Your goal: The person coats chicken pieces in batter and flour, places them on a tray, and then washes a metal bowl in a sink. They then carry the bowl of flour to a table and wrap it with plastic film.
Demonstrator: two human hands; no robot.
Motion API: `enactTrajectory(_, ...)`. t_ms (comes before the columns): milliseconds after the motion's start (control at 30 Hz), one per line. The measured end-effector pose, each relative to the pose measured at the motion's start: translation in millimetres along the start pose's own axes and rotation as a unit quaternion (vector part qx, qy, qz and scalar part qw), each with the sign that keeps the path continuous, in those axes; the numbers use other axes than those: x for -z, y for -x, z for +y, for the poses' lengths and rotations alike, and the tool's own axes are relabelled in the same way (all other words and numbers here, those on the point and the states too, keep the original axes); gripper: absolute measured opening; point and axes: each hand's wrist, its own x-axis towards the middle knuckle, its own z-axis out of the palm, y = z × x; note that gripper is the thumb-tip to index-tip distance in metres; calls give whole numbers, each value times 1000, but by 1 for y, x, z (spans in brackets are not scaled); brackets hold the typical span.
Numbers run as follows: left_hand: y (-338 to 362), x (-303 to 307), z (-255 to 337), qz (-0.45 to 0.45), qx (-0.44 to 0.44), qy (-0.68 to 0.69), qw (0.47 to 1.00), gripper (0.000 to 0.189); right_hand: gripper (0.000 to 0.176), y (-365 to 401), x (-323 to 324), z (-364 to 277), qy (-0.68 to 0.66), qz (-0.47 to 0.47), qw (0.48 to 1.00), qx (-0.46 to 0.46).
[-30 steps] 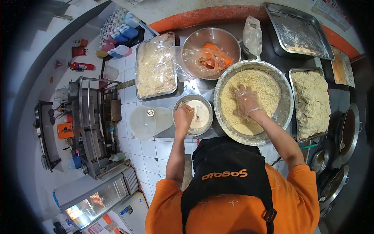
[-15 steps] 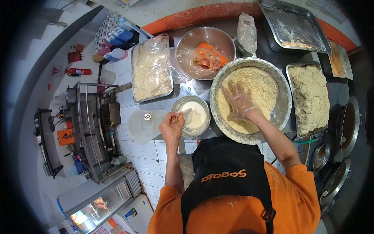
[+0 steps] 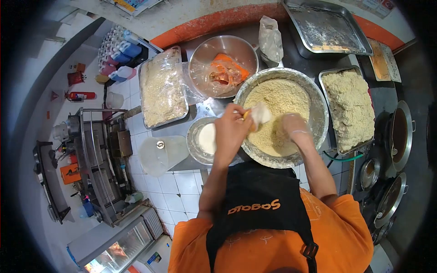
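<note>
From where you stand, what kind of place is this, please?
Most likely a commercial kitchen's breading station. A wide metal basin holds crumbs, a tray beside it is heaped with crumb-coated food, and large pans sit at the right. The left hand holds a battered piece over the crumbs.

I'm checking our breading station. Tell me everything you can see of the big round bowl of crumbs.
The big round bowl looks like shiny metal, its inner wall dusty. It sits upright on the counter and holds a bed of pale golden crumbs. The gloved right hand rests in the crumbs; the left hand holds a batter-coated piece over its left side. A smaller batter bowl stands beside it on the left, a crumb-filled tray on the right.
</note>
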Motion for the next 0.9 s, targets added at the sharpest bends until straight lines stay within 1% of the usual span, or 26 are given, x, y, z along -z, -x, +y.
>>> enactTrajectory(33, -10, -13, -14, -15, -34, -157, 987, 22, 19, 1, -12, 15, 1, 1, 1000, -1)
enactTrajectory(67, -17, -22, -24, -29, -67, -311, 948, 23, 21, -1, -36, 33, 10, 32, 999, -42)
enactTrajectory(100, -17, -25, -30, -30, -69, -311, 947, 23, 25, -4, -57, 42, 17, 62, 994, -84)
enactTrajectory(133, -16, -27, -32, -39, -64, -326, 942, 22, 25, -6, -68, 42, 15, 66, 994, -87)
enactTrajectory(167, -17, -29, -35, -51, -59, -341, 937, 22, 28, -8, -81, 42, 7, 165, 985, -43)
enactTrajectory(200, -14, -27, -31, -58, -60, -342, 936, 22, 32, -6, -93, 43, -1, 259, 966, 0)
enactTrajectory(233, -10, -22, -23, -50, -59, -306, 949, 23, 32, -5, -101, 47, -2, 255, 967, -5)
enactTrajectory(267, -8, -15, -16, -40, -58, -269, 960, 23, 35, -9, -105, 53, -129, 272, 954, 0)
enactTrajectory(300, -5, -8, -11, -18, -69, -264, 962, 25, 48, -15, -105, 58, -252, 286, 924, 9)
enactTrajectory(333, -2, 1, -10, -17, -68, -263, 962, 25, 48, -13, -84, 48, -251, 285, 925, 10)
enactTrajectory(367, 2, 12, -9, -10, -33, -237, 971, 25, 46, -5, -46, 25, -163, 173, 970, -43)
enactTrajectory(400, 5, 21, -9, -2, 0, -210, 978, 26, 44, -2, -25, 12, -70, 59, 991, -94)
enactTrajectory(433, 10, 28, -11, -4, -1, -210, 978, 26, 44, -9, -40, 11, -71, 60, 991, -96)
enactTrajectory(467, 16, 35, -13, 21, 25, -192, 981, 25, 41, -20, -69, 10, -88, 63, 990, -89)
enactTrajectory(500, 18, 39, -14, 48, 50, -172, 983, 25, 39, -26, -74, 8, -103, 67, 989, -80)
enactTrajectory(533, 20, 42, -14, 48, 49, -169, 983, 25, 39, -28, -76, 15, -99, 68, 990, -81)
enactTrajectory(600, 35, 53, -15, 47, 57, -88, 993, 22, 31, -21, -82, 22, -126, 198, 972, 27)
enactTrajectory(633, 38, 57, -27, 55, 29, -93, 994, 21, 31, -22, -87, 19, -127, 197, 972, 26)
enactTrajectory(667, 41, 61, -36, 53, 27, -93, 994, 21, 30, -26, -94, 17, -138, 195, 971, 20)
enactTrajectory(733, 45, 65, -43, 74, 106, -137, 982, 22, 30, -29, -84, 4, -157, 191, 969, 7)
enactTrajectory(767, 47, 69, -49, 72, 91, -155, 981, 21, 30, -29, -76, 6, -152, 191, 970, 9)
enactTrajectory(800, 49, 70, -51, 73, 96, -152, 981, 21, 33, -15, -27, -12, -172, 127, 976, -31)
enactTrajectory(833, 51, 72, -52, 83, 91, -139, 983, 20, 37, -9, -2, -24, -192, 63, 977, -73)
enactTrajectory(867, 51, 74, -54, 92, 83, -127, 984, 20, 37, -16, -14, -26, -193, 62, 976, -74)
enactTrajectory(900, 50, 76, -55, 89, 82, -128, 984, 20, 43, -23, -21, -34, -77, 175, 982, 2)
